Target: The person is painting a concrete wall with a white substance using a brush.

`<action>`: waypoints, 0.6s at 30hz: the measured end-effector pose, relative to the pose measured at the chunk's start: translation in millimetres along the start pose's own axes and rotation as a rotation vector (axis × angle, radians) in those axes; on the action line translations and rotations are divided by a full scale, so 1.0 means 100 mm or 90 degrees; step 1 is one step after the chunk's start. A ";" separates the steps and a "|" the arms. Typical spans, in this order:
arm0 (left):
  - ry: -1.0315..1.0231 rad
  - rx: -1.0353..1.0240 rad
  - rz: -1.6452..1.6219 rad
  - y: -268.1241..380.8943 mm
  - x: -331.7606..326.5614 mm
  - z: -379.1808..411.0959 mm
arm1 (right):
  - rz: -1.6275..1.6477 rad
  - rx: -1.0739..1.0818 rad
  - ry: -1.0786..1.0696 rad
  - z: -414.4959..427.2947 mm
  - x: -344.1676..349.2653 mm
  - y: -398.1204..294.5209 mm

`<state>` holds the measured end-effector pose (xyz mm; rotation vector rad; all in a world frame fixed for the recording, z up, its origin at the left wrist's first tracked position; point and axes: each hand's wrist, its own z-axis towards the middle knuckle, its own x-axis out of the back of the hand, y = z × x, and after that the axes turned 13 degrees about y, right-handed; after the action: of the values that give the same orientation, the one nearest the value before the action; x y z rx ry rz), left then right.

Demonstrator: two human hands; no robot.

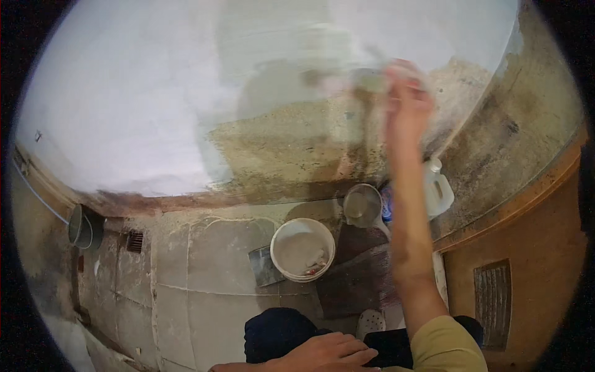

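Observation:
My right hand (406, 90) is raised to the lower part of a wall and blurred by motion. Its fingers close around a tool, perhaps a brush, too smeared to name. Around it the wall (283, 139) is part white or pale wet coating, part bare, stained plaster. My left hand (327, 351) lies palm down over my bent leg, holding nothing. On the floor before me stands a white plastic bucket (302, 221), containing pale liquid or paste and a small red-and-white item by its inner edge.
A plastic dipper (363, 204), a blue-labelled container (386, 202) and a translucent jug (439, 190) stand by the wall, partly behind my forearm. A dark pail (90, 230) and a floor drain (135, 241) lie left. At right is a brown door (548, 279) with a vent.

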<state>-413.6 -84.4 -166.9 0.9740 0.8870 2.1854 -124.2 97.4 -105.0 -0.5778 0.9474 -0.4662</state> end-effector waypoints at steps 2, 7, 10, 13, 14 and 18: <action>0.017 -0.016 0.014 0.04 -0.05 0.01 | 0.020 -0.070 -0.130 -0.36 -0.41 0.36; 0.041 0.012 0.055 0.18 -0.02 -0.08 | 0.116 -0.170 -0.213 -1.02 -1.30 0.82; 0.052 0.012 0.060 0.18 0.00 -0.12 | 0.104 -0.168 -0.186 -0.96 -1.29 0.88; 0.060 0.010 0.053 0.12 0.03 -0.08 | 0.040 -0.139 -0.113 -0.47 -0.74 0.75; 0.059 0.009 0.046 0.10 0.03 -0.06 | 0.028 -0.080 -0.093 -0.29 -0.51 0.67; 0.071 0.012 0.018 0.00 0.03 -0.05 | -0.067 -0.021 0.107 0.60 0.65 0.26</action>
<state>-419.0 -84.1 -168.6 0.8848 0.9514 2.2783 -37.4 93.2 -134.5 -0.6272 1.0905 -0.6012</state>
